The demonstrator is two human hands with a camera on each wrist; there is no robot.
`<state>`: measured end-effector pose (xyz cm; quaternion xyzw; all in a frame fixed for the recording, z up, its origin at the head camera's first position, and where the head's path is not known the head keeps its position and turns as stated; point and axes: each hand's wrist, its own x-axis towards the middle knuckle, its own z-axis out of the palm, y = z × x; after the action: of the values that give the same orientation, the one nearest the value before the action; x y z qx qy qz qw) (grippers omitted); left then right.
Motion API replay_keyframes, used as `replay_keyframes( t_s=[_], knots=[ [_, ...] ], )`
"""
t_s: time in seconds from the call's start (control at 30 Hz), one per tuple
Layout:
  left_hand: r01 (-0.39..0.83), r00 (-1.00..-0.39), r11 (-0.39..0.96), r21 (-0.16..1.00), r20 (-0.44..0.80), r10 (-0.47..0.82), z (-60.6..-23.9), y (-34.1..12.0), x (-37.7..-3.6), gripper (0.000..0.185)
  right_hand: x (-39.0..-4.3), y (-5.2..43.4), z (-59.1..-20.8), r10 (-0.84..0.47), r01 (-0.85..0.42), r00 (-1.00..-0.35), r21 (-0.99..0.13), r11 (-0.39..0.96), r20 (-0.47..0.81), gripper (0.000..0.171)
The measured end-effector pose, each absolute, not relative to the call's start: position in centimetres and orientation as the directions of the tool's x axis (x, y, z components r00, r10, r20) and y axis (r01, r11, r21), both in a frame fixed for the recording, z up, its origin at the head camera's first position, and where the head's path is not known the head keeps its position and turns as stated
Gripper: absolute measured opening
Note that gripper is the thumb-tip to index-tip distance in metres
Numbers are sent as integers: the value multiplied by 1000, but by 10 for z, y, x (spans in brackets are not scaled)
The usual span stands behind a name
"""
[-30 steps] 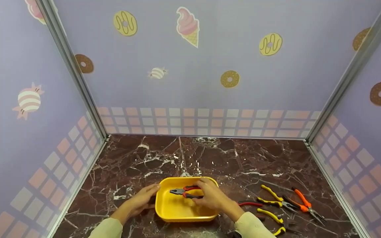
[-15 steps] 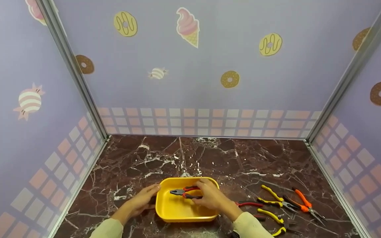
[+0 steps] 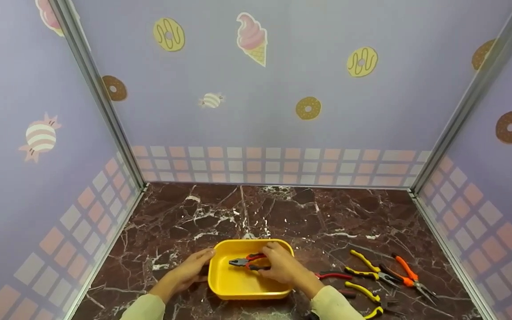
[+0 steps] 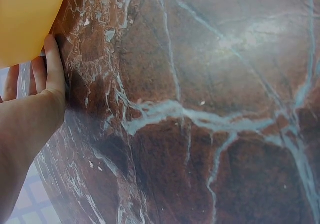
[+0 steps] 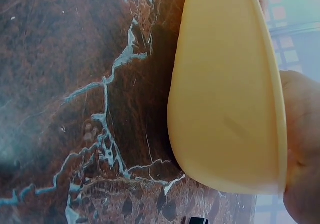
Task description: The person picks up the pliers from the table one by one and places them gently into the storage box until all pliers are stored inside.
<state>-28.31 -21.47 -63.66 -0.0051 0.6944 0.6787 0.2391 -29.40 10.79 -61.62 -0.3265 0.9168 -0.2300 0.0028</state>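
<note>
My right hand (image 3: 282, 268): fingers curled round the red-and-black handles of the pliers (image 3: 248, 262), holding them inside the tray; from the right wrist only the heel of this hand (image 5: 300, 149) shows, at the tray's edge.
My left hand (image 3: 192, 269): fingers straight and relaxed, laid flat against the tray's left outer wall with the thumb near the rim; it grips nothing. From the left wrist the fingertips (image 4: 52, 58) touch the rounded yellow wall where it meets the stone.
Pliers: dark metal jaws with a blunt nose pointing left, rubbery red and black grips; they sit over the far half of the tray, and I cannot tell whether they touch its floor.
Tray (image 3: 225, 284): smooth, glossy yellow plastic, rectangular with rounded corners and a rolled rim, standing on the near middle of the table (image 3: 220, 213); its outer wall (image 5: 225, 108) curves like a shallow bowl.
Table: polished dark reddish-brown marble with white veins.
Other pliers (image 3: 378, 278): a loose group lying on the stone to the right of the tray, thin and long-nosed, with yellow-and-black, orange and red handles, some crossing each other.
Walls (image 3: 282, 111): matte lilac panels printed with doughnuts, sweets and an ice-cream cone, checked band at the foot, metal corner posts.
</note>
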Motion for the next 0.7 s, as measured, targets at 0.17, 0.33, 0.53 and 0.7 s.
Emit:
replay_keyframes(
  t_s=[0.17, 0.33, 0.53, 0.7],
  knots=[
    [-335, -887, 83, 939, -344, 308, -635, -215, -283, 75, -293, 107, -618, -622, -646, -760, -335, 686, 191, 41],
    [-339, -887, 86, 937, -348, 303, -633, -215, -282, 75, -292, 106, -619, -635, -657, -751, -308, 688, 183, 41],
    [-301, -915, 155, 941, -331, 232, -630, -211, -278, 65, -292, 106, -621, -655, -682, -730, -270, 680, 195, 42],
    [-166, -947, 228, 959, -220, 233, -626, -205, -278, 55, -295, 107, -622, -658, -686, -727, -260, 680, 198, 38]
  ],
)
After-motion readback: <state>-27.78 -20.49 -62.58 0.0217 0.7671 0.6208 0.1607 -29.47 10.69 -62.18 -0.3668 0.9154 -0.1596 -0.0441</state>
